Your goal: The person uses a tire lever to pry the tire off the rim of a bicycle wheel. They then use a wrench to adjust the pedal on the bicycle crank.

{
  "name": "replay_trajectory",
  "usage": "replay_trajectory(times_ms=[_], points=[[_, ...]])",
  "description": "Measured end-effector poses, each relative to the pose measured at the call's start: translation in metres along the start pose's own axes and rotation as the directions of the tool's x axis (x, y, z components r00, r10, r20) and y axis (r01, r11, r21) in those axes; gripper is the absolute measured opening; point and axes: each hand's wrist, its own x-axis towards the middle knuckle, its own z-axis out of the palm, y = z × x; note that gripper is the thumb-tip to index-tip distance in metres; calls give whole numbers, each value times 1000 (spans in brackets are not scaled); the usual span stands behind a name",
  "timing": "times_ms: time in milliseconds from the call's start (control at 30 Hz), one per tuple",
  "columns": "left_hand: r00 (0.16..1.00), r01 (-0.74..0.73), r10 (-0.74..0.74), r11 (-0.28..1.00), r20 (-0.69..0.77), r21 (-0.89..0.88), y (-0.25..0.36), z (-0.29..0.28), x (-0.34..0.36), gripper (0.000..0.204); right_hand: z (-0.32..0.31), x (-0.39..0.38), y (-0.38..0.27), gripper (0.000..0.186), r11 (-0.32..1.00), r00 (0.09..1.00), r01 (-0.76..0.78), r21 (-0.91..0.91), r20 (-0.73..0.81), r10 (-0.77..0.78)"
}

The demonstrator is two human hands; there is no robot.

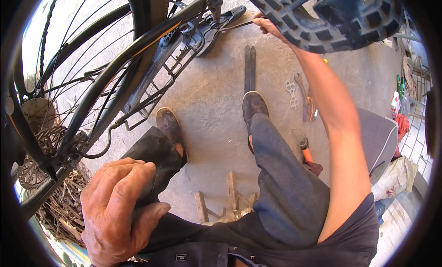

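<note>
My right hand (pixel 270 26) reaches far forward, its fingers closed on a thin dark rod-shaped tool (pixel 239 25). The rod's far end lies at the seat area of an upturned bicycle (pixel 156 41), next to its black saddle (pixel 207 43) near the floor. Exactly where the tip touches is too small to tell. At the lower left, my left hand (pixel 120 205) hovers over my lap, fingers loosely bent and thumb apart, with nothing seen in it. A black rear rack (pixel 161 85) slants down beside the wheel.
A knobby tyre (pixel 340 20) juts in at the upper right, over my right forearm. Two flat black bars (pixel 250 66) lie by my shoe. Wrenches (pixel 302 94) and an orange-handled tool (pixel 305 149) rest on the floor. A grey cushion (pixel 375 138) stands right.
</note>
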Motion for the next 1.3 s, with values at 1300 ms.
replay_trajectory(times_ms=[1300], points=[[997,16,-19,999,79,32,12,9,11,47,-26,-75,57,24,826,898,-439,354,155,411]])
